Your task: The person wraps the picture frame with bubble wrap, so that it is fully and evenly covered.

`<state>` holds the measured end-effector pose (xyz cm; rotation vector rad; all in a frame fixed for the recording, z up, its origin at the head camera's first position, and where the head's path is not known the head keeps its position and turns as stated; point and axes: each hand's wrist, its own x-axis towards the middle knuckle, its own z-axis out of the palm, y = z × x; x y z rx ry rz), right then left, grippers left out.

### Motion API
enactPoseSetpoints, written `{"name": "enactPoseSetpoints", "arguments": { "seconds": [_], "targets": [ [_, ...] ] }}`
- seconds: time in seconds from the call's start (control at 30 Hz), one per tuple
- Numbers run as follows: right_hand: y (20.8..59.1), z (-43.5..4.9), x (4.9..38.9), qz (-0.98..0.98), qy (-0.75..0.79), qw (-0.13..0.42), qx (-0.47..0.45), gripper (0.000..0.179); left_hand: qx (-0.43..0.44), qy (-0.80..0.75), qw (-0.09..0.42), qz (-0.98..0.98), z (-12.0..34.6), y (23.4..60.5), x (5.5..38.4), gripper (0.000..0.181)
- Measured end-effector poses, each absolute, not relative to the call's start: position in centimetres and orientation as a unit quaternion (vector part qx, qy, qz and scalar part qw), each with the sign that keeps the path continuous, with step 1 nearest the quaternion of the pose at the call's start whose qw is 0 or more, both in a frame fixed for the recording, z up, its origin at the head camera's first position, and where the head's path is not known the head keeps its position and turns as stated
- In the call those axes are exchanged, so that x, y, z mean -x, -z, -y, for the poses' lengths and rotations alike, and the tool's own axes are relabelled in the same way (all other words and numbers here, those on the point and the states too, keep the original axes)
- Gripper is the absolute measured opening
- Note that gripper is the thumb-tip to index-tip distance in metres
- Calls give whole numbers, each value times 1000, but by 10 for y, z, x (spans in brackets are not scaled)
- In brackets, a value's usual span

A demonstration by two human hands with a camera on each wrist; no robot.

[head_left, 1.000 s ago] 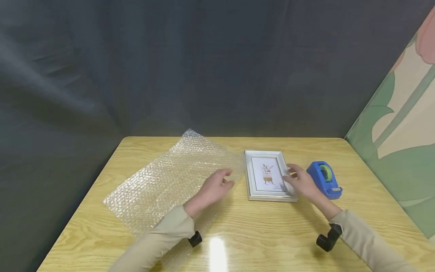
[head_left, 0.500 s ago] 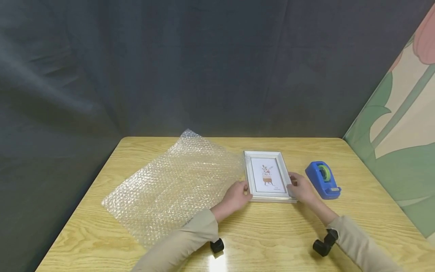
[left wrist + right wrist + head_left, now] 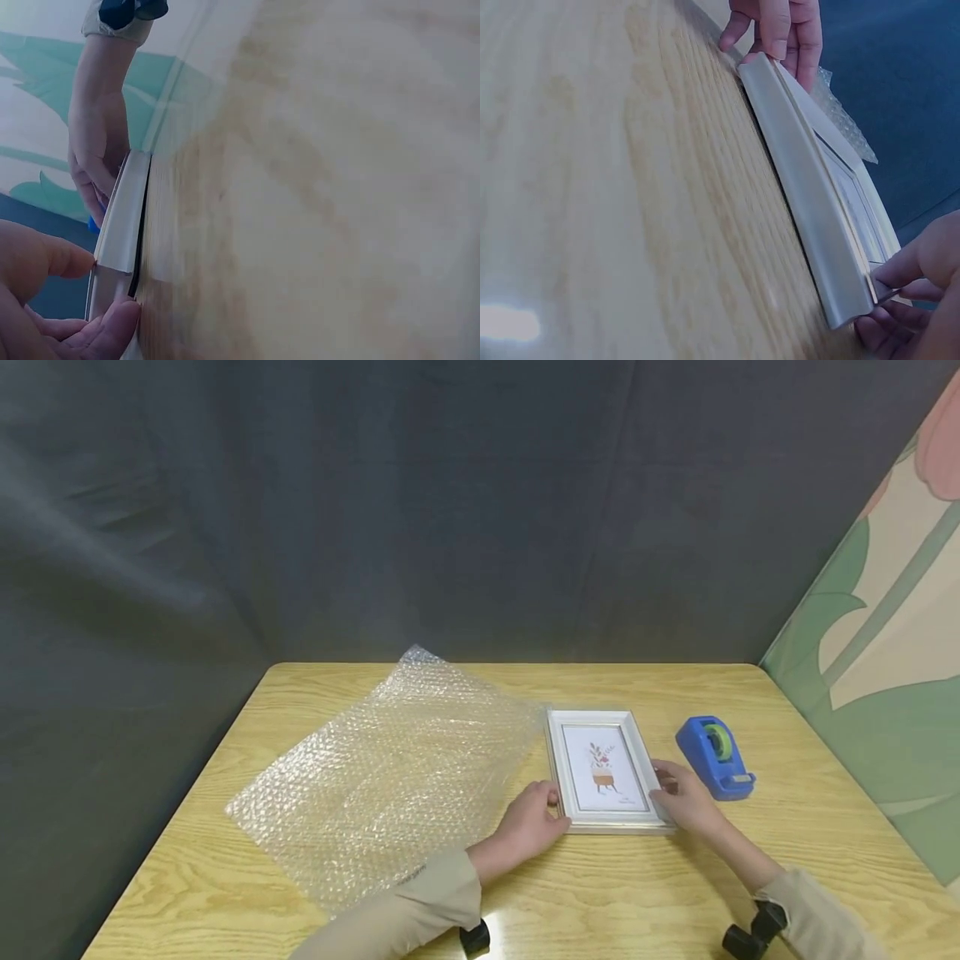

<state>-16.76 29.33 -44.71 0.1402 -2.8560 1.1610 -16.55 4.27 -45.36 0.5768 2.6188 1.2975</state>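
Observation:
A white picture frame (image 3: 603,768), with a drawing of a potted plant under its front, lies face up right of the table's middle. My left hand (image 3: 527,824) grips its near left corner, thumb at the near side. On the right edge, close to the near corner, my right hand (image 3: 688,802) pinches the frame with the thumb on top. The right wrist view shows the side of the frame (image 3: 802,187) close over the wood, fingers partly beneath its corner. Whether it is slightly raised I cannot tell.
A sheet of bubble wrap (image 3: 390,777) lies spread to the left, one corner reaching the picture frame's far left side. Right of the frame stands a blue tape dispenser (image 3: 716,760) with green tape. A dark curtain (image 3: 480,510) hangs behind the wooden table (image 3: 600,893).
My left hand has come over from above the bubble wrap to the frame's near left corner. Held by both hands, the frame has moved nearer to me and slightly right.

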Motion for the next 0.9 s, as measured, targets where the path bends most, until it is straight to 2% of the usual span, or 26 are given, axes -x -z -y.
{"name": "enactPoseSetpoints", "arguments": {
  "seconds": [0.23,0.5,0.7,0.9],
  "targets": [
    [440,-296,164,929,-369,2,-32,45,-179,-421,105,-883,-43,450,164,46],
    [443,-302,177,931,-364,-26,-18,51,-149,-397,127,-897,-59,451,183,71],
    [444,-300,179,929,-368,-42,7,48,-119,-425,119,-890,-69,449,189,69],
    [442,-301,169,917,-396,-28,16,49,-67,-490,129,-860,-73,446,185,74]
  ]
}}
